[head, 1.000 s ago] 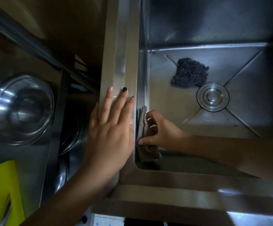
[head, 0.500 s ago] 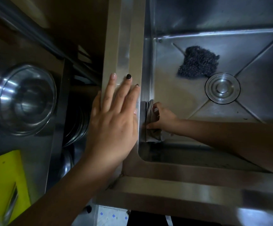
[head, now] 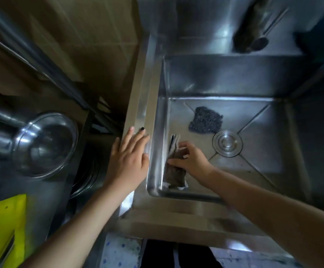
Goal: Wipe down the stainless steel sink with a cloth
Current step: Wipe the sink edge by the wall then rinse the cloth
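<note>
The stainless steel sink point(head: 254, 80) fills the right half of the view, deep and square. My right hand point(head: 193, 161) is down inside it, pressing a brown cloth point(head: 175, 174) with a pale edge against the left wall near the front left corner. My left hand point(head: 129, 161) lies flat with fingers spread on the sink's left rim point(head: 143, 105), holding nothing.
A dark steel scourer point(head: 205, 122) lies on the sink floor beside the round drain point(head: 227, 143). A tap spout point(head: 254, 33) hangs over the back. Left of the sink stand steel bowls point(head: 45, 144) and a yellow board point(head: 6, 229).
My right hand has slid the cloth along the left wall, away from the front corner and lower toward the floor. My left hand stays on the rim. The view has pulled back.
</note>
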